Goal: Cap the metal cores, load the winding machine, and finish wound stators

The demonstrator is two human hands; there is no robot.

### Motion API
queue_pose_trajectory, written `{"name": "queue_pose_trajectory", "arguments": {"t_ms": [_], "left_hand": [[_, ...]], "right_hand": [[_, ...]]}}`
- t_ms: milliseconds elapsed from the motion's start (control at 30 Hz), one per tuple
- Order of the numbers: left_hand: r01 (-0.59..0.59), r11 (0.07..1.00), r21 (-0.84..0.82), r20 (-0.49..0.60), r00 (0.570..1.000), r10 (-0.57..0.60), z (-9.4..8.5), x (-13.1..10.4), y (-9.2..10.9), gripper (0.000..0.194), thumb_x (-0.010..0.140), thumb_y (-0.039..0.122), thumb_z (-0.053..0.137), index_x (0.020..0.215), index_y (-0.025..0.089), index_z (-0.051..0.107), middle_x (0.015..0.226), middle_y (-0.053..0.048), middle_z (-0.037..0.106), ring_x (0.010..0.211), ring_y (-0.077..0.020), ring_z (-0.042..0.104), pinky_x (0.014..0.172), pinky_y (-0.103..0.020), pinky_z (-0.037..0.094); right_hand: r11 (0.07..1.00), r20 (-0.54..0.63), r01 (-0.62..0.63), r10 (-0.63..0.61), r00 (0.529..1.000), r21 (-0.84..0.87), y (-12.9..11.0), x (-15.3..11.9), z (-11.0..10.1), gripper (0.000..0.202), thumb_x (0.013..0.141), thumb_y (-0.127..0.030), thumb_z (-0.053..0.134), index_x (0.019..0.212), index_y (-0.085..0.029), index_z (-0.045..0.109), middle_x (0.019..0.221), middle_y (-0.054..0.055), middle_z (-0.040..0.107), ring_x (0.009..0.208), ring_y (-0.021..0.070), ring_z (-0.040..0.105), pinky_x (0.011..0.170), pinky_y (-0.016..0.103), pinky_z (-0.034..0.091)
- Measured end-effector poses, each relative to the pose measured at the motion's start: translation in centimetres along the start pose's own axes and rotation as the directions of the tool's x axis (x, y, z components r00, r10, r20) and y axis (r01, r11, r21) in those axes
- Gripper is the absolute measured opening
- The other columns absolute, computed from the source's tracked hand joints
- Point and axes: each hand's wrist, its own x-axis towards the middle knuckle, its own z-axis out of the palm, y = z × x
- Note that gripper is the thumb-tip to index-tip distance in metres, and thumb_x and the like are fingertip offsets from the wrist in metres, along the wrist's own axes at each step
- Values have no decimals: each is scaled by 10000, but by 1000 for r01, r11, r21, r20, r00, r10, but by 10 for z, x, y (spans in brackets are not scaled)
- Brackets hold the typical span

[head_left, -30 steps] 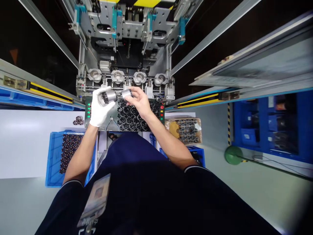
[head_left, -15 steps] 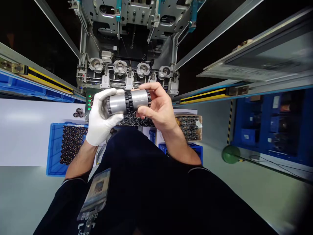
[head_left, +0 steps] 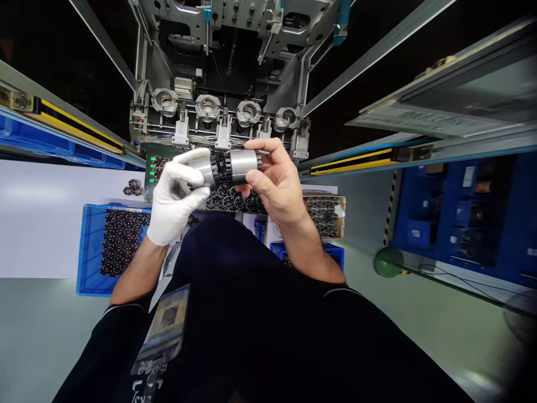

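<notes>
My left hand (head_left: 171,201), in a white glove, is closed around a motor stator (head_left: 203,169), a grey metal cylinder with a black toothed end ring. Bare, my right hand (head_left: 280,184) grips a second stator (head_left: 243,163) of the same kind between thumb and fingers. The two stators lie nearly in line, their black rings facing each other at the middle; whether they touch I cannot tell. Gloved fingers cover much of the left stator. Below them, dark ring-shaped parts (head_left: 229,200) sit in rows in front of my body.
Ahead, a machine carries several round metal holders (head_left: 248,113). To the left stands a blue bin (head_left: 90,252) of copper-wound parts, with a few loose ones (head_left: 133,188) on the white table (head_left: 37,224). At right is a cardboard box (head_left: 342,215) of parts. Yellow-black guard strips (head_left: 352,162) flank both sides.
The two stators have tilted slightly out of line. My left fingers have curled further over the left stator, and my right hand has shifted slightly right.
</notes>
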Motion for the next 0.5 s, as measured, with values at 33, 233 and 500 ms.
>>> {"name": "queue_pose_trajectory", "arguments": {"t_ms": [33,233,500], "left_hand": [[-12,1000,18,0,1000,12,-1,0,-1,426,1106,642,846,1469,475,697,1672,-13,720,1583,-379,733,1263,-686,689],[16,1000,-16,49,999,-15,-8,-2,-15,908,977,715,974,1764,521,564,1719,-70,701,1590,-408,734,1277,-645,696],[6,998,57,-3,1000,-6,-19,14,-38,565,1038,610,937,1494,393,684,1586,-65,757,1558,-343,733,1330,-598,656]], "right_hand": [[1000,2,-2,2,1000,-2,-1,0,0,673,958,-814,884,1438,-407,648,1223,23,777,807,213,795,634,411,747],[999,-6,-35,35,999,11,-4,0,-2,636,929,-757,937,1392,-409,675,1313,33,818,818,216,793,625,403,735],[1000,43,-17,18,999,-21,17,23,-10,634,927,-694,982,1405,-401,687,1328,29,834,915,220,834,792,416,782]]}}
